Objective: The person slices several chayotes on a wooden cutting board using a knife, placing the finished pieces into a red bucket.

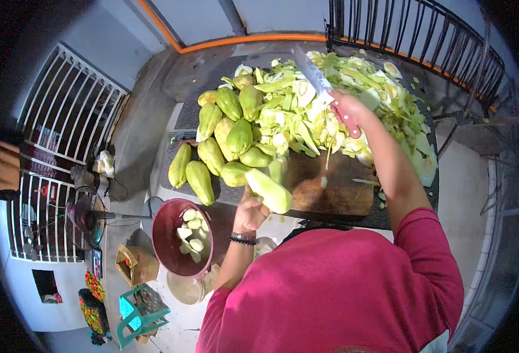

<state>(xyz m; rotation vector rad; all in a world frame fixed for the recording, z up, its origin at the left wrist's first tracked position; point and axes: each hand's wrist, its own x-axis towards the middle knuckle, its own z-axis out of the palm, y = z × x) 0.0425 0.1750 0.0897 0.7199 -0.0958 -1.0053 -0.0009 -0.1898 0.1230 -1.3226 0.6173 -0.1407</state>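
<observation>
In my left hand (251, 212) rests a peeled, pale green papaya (269, 191), held near the front edge of the table. My right hand (349, 108) grips the red handle of a large kitchen knife (313, 73), its broad blade pointing up and away over a heap of green peels and pale cut scraps (308, 128). Between my hands lies a wooden cutting board (334, 187). Several unpeeled green papayas (240, 137) are piled left of the scraps. A maroon tub (158, 238) at my left holds pale peeled pieces (193, 234) in what looks like liquid.
A smaller knife or peeler (365, 181) lies on the board's right side. A clear bucket (184, 289) stands beneath the tub's near side. Further left are a cardboard box (138, 264), a teal plastic chair (140, 315) and a standing fan (87, 216). Black metal railings (418, 35) rise behind the table.
</observation>
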